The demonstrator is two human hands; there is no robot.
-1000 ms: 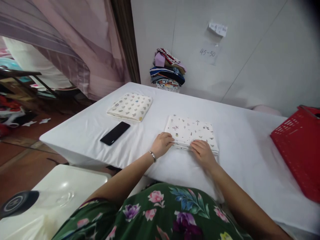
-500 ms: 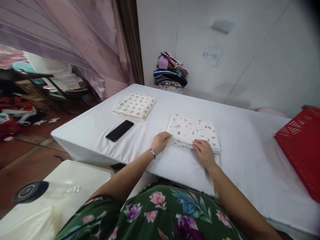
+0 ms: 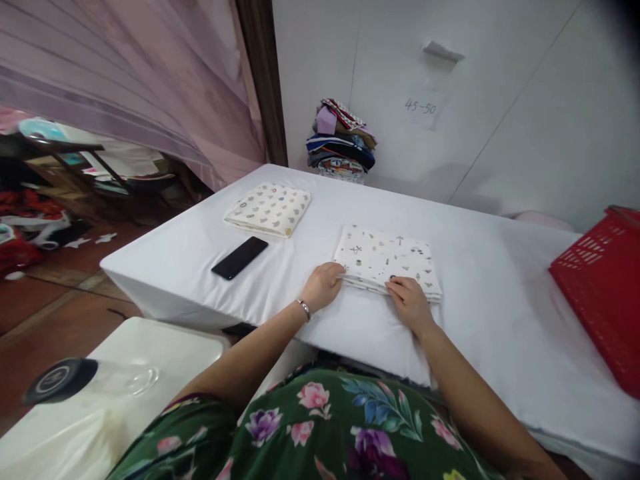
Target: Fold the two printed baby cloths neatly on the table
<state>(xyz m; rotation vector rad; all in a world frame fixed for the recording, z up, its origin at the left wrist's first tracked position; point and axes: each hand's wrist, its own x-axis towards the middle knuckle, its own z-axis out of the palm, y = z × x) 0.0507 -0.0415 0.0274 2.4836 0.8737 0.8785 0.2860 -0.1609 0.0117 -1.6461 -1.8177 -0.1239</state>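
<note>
A white cloth with small dark prints (image 3: 387, 257) lies folded into a layered rectangle on the white-covered table (image 3: 480, 320). My left hand (image 3: 324, 285), with a bracelet at the wrist, pinches its near left corner. Along the near edge, right of the middle, my right hand (image 3: 409, 301) grips the layers between thumb and fingers. Farther left rests a second folded cloth (image 3: 273, 210) with grey prints, and nearer to me lies a black phone (image 3: 240, 258); neither is touched.
A red basket (image 3: 600, 293) stands at the table's right end. Folded clothes (image 3: 343, 140) are stacked by the wall. A clear bottle with a dark cap (image 3: 63, 381) lies on a white surface (image 3: 165, 340) at lower left. A pink curtain (image 3: 200, 87) hangs at left.
Both hands keep their hold on the near edge of the folded cloth, nearly in the same place. The view has shifted very slightly.
</note>
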